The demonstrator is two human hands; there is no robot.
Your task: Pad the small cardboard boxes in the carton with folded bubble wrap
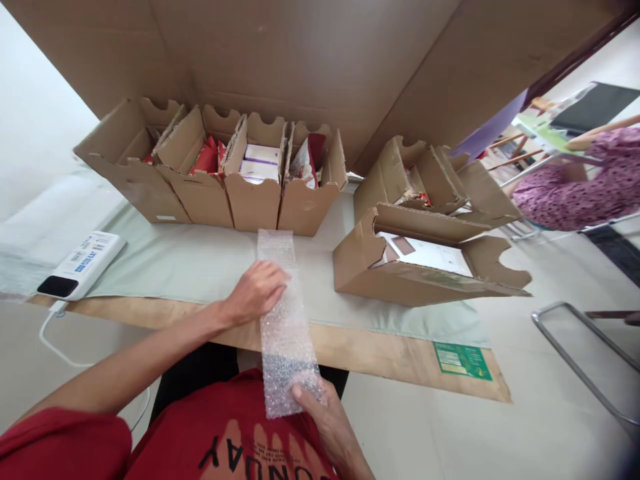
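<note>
A long, narrow strip of clear bubble wrap runs from the tabletop over the front edge toward my red shirt. My left hand is closed, its curled fingers pinching the strip's left side in the upper half. At the near end, my right hand grips the bubble wrap with the thumb on top and the other fingers hidden beneath. The strip's far end lies flat just in front of the row of cardboard boxes. Whether anything is inside the wrap, I cannot tell.
Several cardboard bins with packets and small boxes line the back. A bin holding a white box stands at right, more bins behind it. A white power bank with a cable lies left. A person in purple clothing sits at right.
</note>
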